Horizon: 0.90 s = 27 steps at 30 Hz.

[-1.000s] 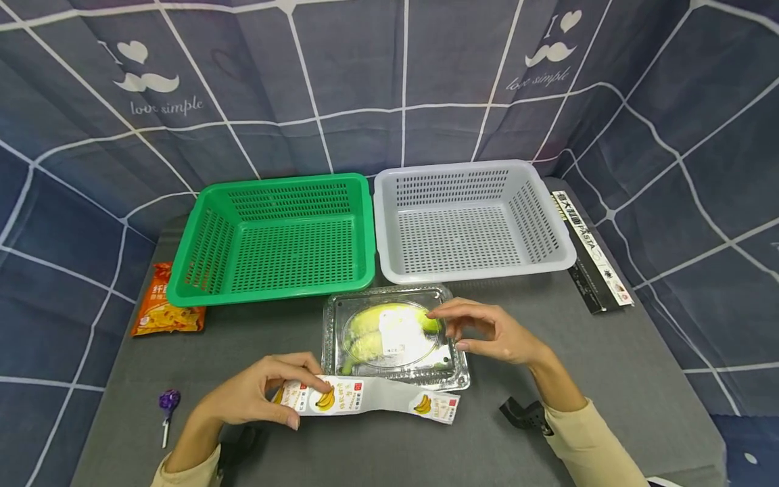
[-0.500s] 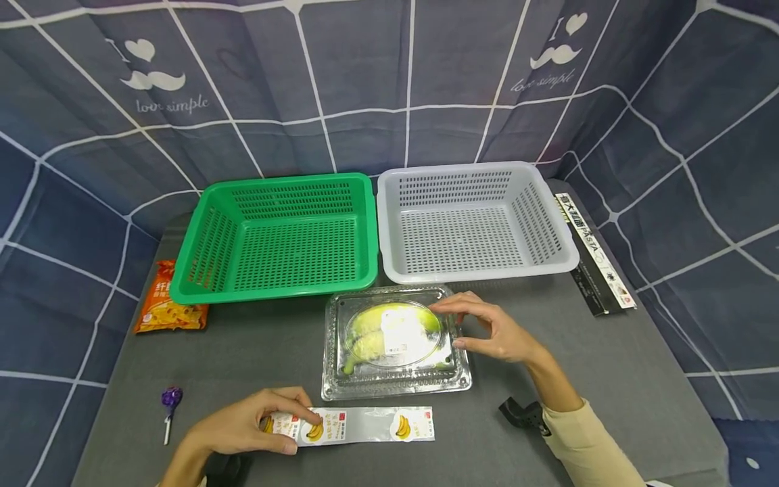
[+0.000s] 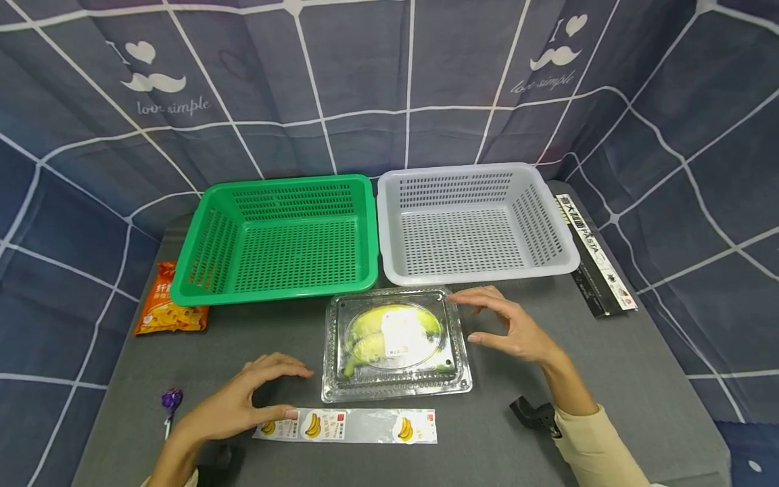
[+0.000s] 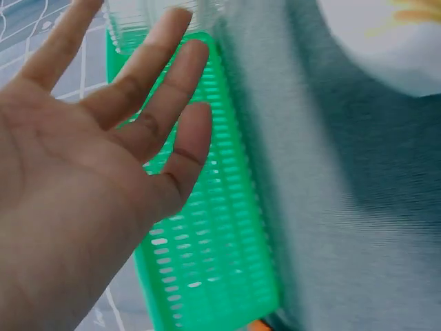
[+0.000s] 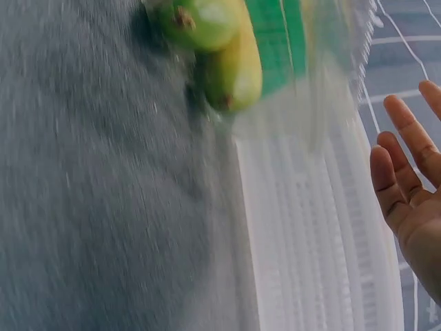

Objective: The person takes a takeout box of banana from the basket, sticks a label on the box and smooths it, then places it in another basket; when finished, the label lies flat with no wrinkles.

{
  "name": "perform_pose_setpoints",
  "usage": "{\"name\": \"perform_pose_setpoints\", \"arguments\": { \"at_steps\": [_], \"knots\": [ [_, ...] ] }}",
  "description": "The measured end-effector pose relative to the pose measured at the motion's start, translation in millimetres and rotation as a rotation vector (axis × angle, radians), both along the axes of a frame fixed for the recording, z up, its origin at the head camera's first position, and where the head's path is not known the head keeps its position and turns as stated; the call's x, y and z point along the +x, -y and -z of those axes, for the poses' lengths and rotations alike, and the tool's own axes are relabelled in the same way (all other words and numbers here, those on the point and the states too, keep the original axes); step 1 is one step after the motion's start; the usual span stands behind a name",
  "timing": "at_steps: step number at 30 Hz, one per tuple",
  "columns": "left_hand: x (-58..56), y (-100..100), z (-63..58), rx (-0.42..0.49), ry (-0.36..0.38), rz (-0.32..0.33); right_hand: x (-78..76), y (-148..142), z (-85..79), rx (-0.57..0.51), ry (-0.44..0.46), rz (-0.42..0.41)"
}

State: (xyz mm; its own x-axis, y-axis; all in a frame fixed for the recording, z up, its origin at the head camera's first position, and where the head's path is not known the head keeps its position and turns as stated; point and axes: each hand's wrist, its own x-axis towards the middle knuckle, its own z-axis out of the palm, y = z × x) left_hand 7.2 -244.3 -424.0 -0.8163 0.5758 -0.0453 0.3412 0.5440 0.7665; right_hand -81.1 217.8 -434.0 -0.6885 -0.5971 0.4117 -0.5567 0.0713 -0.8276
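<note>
A clear plastic clamshell box [image 3: 398, 390] with bananas [image 3: 368, 345] inside lies on the grey table in the head view, a white label on its lid. In front of it a white and silver packaging strip [image 3: 365, 425] printed with bananas lies flat. My left hand [image 3: 240, 399] is spread by the strip's left end, thumb right at its upper edge, fingers left of the box. At the box's right edge my right hand [image 3: 508, 328] has its fingers apart, fingertips close to the upper right corner. Both palms [image 4: 62, 165] look free of any object in the wrist views.
Behind the box stand a green basket [image 3: 276, 295] and a pale grey basket [image 3: 481, 276], side by side. An orange snack bag [image 3: 167, 308] lies left of the green one. A pasta box [image 3: 599, 264] rests at the right, a purple lollipop [image 3: 172, 399] at the left front.
The left hand has lowered the strip away from the box onto the table and let go of it. The right hand has drawn back slightly to the right from the lid.
</note>
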Motion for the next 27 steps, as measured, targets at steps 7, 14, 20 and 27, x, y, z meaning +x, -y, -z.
{"name": "perform_pose_setpoints", "arguments": {
  "at_steps": [7,14,20,27],
  "knots": [
    [-29.5,-8.3,-5.0,0.092,0.004,-0.024,-8.2,-36.0,-12.9,0.09,-0.062,0.25],
    [-43.0,-15.2,-3.5,0.08,0.035,-0.04,-31.3,-84.0,-15.9,0.236,-0.042,0.557],
    [-51.0,-25.4,7.5,0.081,0.116,-0.018,-51.4,-106.8,-1.6,0.269,0.021,0.728],
    [-58.9,-36.9,20.3,0.158,0.142,-0.016,-64.6,-111.1,16.5,0.266,0.002,0.785]
  ]
}}
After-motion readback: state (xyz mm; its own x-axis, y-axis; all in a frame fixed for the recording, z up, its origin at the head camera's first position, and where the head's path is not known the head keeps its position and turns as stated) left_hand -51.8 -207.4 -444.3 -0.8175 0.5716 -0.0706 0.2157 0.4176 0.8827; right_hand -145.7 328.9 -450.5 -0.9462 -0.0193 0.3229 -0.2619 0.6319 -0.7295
